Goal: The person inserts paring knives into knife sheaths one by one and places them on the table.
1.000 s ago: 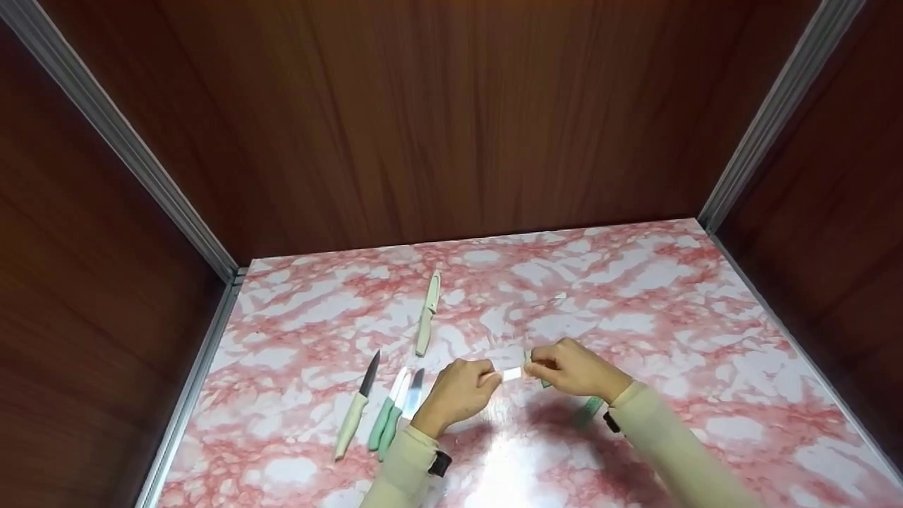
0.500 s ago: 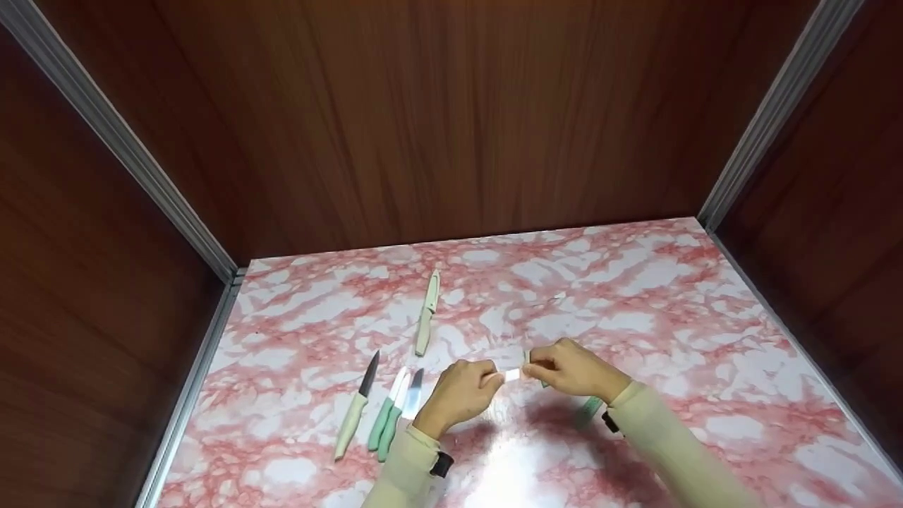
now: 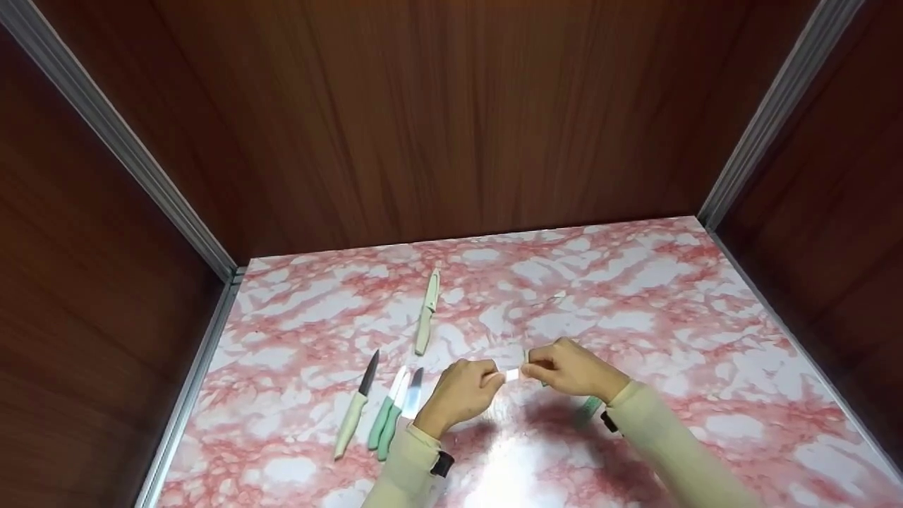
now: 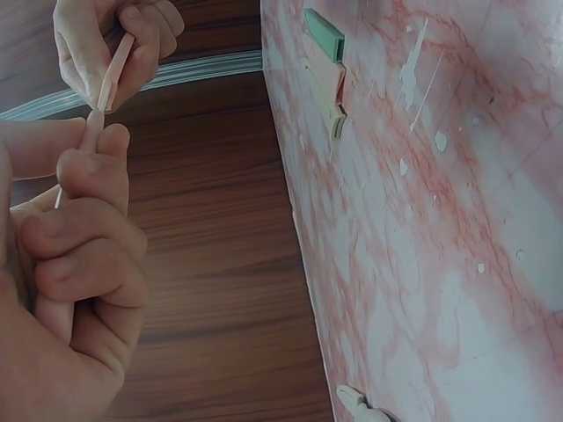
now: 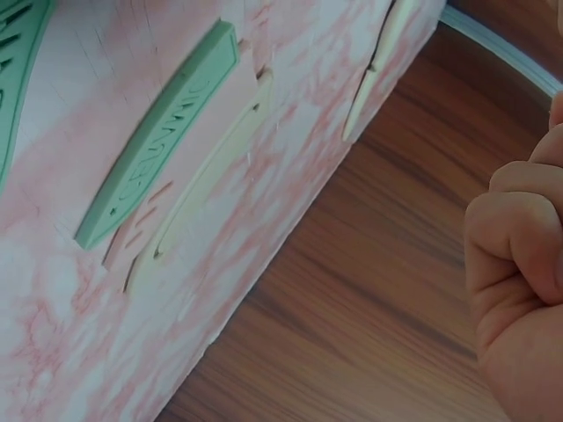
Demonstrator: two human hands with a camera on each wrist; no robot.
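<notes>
My left hand [image 3: 462,395] and right hand [image 3: 571,367] are close together above the table, pinching a slim flat piece [image 3: 512,374] between them. It looks bright white in the head view, while the slim piece [image 4: 113,75] shows pale pink in the left wrist view. Fingers cover most of it, so I cannot tell its kind. Left fingers [image 4: 88,246] curl round one end; the right thumb and fingers pinch the other. Below the hands, a green sheath [image 5: 163,132], a pink sheath [image 5: 230,92] and a cream sheath [image 5: 202,189] lie side by side.
Left of the left arm lie a cream-handled knife [image 3: 350,423] with a dark blade and green-handled knives [image 3: 388,430]. Another blade [image 3: 415,384] is partly hidden by that arm. Farther back lies a sheathed cream knife [image 3: 427,314]. Another green sheath [image 3: 591,408] sits beside the right wrist. Wood panels [image 3: 451,127] enclose the table.
Both hands keep their grip, and the bright strip visible between them has become slightly shorter. The knives and sheaths on the table stay where they were.
</notes>
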